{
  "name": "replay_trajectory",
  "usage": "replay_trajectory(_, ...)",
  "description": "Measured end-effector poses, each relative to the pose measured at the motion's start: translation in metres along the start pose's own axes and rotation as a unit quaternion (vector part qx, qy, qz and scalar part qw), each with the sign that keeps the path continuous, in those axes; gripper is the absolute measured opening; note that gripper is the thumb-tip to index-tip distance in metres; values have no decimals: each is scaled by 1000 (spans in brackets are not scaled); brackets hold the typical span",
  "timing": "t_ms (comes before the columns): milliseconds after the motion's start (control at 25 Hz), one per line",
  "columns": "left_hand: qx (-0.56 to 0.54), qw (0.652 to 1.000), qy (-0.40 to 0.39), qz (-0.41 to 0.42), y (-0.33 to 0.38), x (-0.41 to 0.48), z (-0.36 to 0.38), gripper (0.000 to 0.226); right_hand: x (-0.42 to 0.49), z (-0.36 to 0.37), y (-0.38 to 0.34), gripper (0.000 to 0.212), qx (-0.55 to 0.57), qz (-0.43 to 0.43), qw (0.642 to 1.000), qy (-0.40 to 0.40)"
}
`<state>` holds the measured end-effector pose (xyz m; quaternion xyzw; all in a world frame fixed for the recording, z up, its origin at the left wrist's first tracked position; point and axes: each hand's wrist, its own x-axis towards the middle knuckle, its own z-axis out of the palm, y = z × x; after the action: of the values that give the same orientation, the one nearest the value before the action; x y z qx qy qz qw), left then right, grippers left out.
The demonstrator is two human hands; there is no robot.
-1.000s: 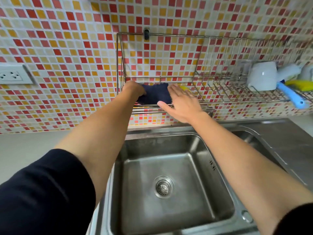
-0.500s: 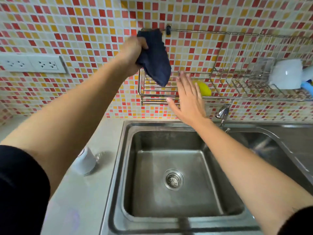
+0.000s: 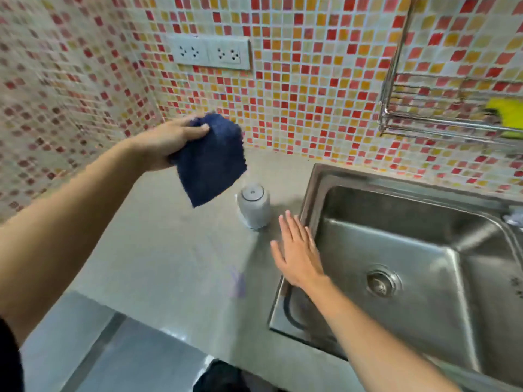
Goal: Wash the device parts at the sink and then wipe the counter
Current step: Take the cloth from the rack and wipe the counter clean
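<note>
Cloth (image 3: pixel 210 162), one, gripped by left hand (image 3: pixel 167 142); one device (image 3: pixel 254 207) upright.

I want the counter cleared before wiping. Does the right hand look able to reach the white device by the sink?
Probably yes: the open right hand is just short of the white device, with nothing standing between them.

1. Bright, even indoor light; shadows are soft.
2. Faint shadow right of the white canister (image 3: pixel 254 206) on the counter (image 3: pixel 141 264).
3. Glare streaks on the sink (image 3: pixel 368 210) walls.
4. Motion blur on the left wall tiles (image 3: pixel 56 94) and the far-right rack (image 3: pixel 424 124); wide-angle bending at the edges.
</note>
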<state>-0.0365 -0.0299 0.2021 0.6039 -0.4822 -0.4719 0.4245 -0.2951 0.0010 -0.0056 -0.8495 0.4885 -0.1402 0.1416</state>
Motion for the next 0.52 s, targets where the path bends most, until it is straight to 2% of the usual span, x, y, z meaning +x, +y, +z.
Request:
replay_trajectory(80, 128, 992, 9, -17, -46, -9, -39, 25, -12, 29, -13, 86, 14, 38, 998, -48)
replay_trajectory(160, 347, 938, 13, -2, -95, -19, -69, 32, -21, 53, -24, 91, -7, 80, 994, -79)
replay_trajectory(200, 417, 909, -2, 13, -121, -28, -76, 40, -23, 60, -25, 91, -23, 97, 992, -84)
replay_trajectory(360, 480, 847, -224, -29, -227, -93, -83, 80, -20, 81, -37, 83, -73, 150, 984, -56)
replay_trajectory(400, 482, 842, -240, -29, -246, -107, -84, 84, -19, 84, -39, 80, -82, 155, 983, -49)
replay_trajectory(440, 476, 850, -224, -13, -260, -115, -82, 80, -20, 86, -40, 77, -88, 159, 982, -44)
replay_trajectory(520, 473, 873, -118, 18, -269, -112, -65, 72, -20, 90, -41, 74, -97, 166, 980, -43)
